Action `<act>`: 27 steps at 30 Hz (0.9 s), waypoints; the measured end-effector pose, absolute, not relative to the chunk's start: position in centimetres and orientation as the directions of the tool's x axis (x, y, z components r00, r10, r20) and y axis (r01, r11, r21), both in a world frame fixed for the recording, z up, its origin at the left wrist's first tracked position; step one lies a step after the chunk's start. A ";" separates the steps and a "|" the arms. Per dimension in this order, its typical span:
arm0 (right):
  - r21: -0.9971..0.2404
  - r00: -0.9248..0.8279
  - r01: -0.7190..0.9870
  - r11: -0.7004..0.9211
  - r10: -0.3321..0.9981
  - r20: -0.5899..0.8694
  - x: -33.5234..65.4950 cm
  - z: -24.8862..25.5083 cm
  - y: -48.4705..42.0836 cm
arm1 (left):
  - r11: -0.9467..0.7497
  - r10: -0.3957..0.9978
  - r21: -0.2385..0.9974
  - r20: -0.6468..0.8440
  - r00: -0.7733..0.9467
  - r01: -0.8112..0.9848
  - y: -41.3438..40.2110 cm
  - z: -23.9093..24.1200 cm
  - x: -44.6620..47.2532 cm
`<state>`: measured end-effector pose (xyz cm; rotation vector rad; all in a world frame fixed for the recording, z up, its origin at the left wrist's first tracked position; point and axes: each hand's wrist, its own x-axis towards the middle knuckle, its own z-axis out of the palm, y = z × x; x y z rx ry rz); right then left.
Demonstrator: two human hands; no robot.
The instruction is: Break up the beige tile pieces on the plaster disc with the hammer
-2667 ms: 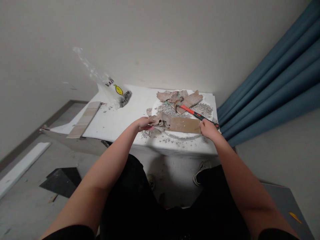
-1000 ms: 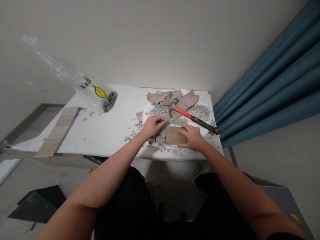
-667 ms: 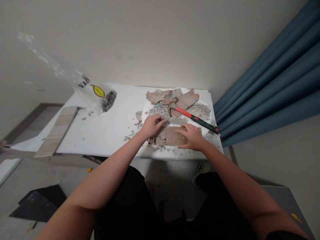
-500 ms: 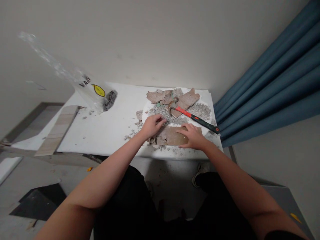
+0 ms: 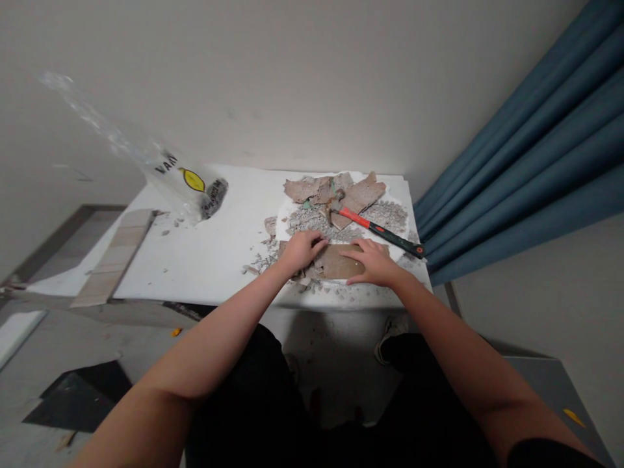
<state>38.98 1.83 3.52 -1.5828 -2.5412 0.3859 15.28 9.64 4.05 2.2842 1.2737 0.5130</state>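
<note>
A brown tile piece (image 5: 336, 262) lies flat near the front edge of the white table (image 5: 205, 247). My right hand (image 5: 371, 262) rests flat on its right part, fingers stretched out. My left hand (image 5: 299, 250) sits on the broken left end of the tile, fingers curled down onto the crumbled bits; whether it grips any I cannot tell. Just behind the hands lie grey rubble (image 5: 312, 222) and several larger broken tile shards (image 5: 336, 190). A hammer (image 5: 377, 231) with a red and black handle lies across the shards, to the right of my right hand.
A clear plastic bag (image 5: 188, 182) with a yellow mark leans at the table's back left. A long pale tile strip (image 5: 114, 257) lies on the left edge. Blue curtains (image 5: 526, 143) hang at the right. Dark sheets (image 5: 82, 396) lie on the grey floor.
The tile piece, held up by both hands 2.7 s ago, now lies flat on the table under both hands. Over the last second the hands have barely moved.
</note>
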 end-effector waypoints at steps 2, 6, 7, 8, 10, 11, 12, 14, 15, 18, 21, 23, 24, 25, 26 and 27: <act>-0.276 -0.445 0.864 0.421 0.895 -0.029 39.0 3.4 1.8 | -0.445 0.864 0.596 0.089 0.496 0.668 9.7 4.0 15.2; -0.278 -0.452 0.859 0.430 0.892 -0.018 39.0 3.3 1.8 | -0.444 0.861 0.610 0.086 0.502 0.656 9.7 3.9 15.3; -0.280 -0.453 0.858 0.431 0.891 -0.017 39.0 3.4 1.8 | -0.449 0.858 0.607 0.089 0.505 0.656 9.7 3.9 15.4; -0.282 -0.455 0.857 0.432 0.890 -0.016 39.0 3.5 1.7 | -0.454 0.857 0.603 0.094 0.507 0.656 9.7 3.9 15.4; -0.281 -0.462 0.852 0.441 0.887 -0.010 38.9 3.8 1.6 | -0.458 0.863 0.596 0.119 0.492 0.659 9.7 4.0 15.4; -0.279 -0.469 0.849 0.450 0.883 -0.002 38.9 4.0 1.5 | -0.451 0.872 0.596 0.135 0.471 0.665 9.7 4.1 15.4; -0.277 -0.476 0.844 0.459 0.880 0.008 38.8 4.1 1.4 | -0.439 0.883 0.599 0.148 0.446 0.670 9.7 4.2 15.3; -0.283 -0.490 0.833 0.476 0.871 0.022 38.8 4.4 1.2 | -0.411 0.898 0.620 0.150 0.413 0.668 9.8 4.5 15.1; -0.291 -0.501 0.824 0.485 0.865 0.024 38.7 4.5 1.0 | -0.402 0.899 0.631 0.135 0.417 0.663 9.9 4.6 14.9; -0.319 -0.542 0.793 0.520 0.840 0.021 38.6 4.2 0.5 | -0.403 0.877 0.636 0.061 0.477 0.658 9.9 4.7 14.6; -0.319 -0.557 0.782 0.535 0.830 0.028 38.6 3.5 0.2 | -0.430 0.840 0.608 -0.003 0.543 0.668 9.9 4.6 14.4; -0.316 -0.550 0.786 0.531 0.835 0.036 38.6 3.0 0.5 | -0.458 0.817 0.566 -0.034 0.575 0.685 9.8 4.5 14.5; -0.314 -0.541 0.791 0.525 0.840 0.042 38.7 2.9 0.7 | -0.469 0.818 0.527 -0.043 0.573 0.709 9.8 4.5 14.6; -0.314 -0.527 0.798 0.514 0.848 0.048 38.9 2.8 1.0 | -0.472 0.829 0.477 -0.046 0.557 0.742 9.8 4.6 14.7; -0.313 -0.510 0.808 0.499 0.859 0.054 39.0 2.8 1.3 | -0.467 0.847 0.424 -0.039 0.531 0.776 9.8 4.7 14.8; -0.312 -0.491 0.818 0.484 0.869 0.061 39.1 3.0 1.5 | -0.458 0.864 0.377 -0.025 0.503 0.805 9.7 4.8 14.8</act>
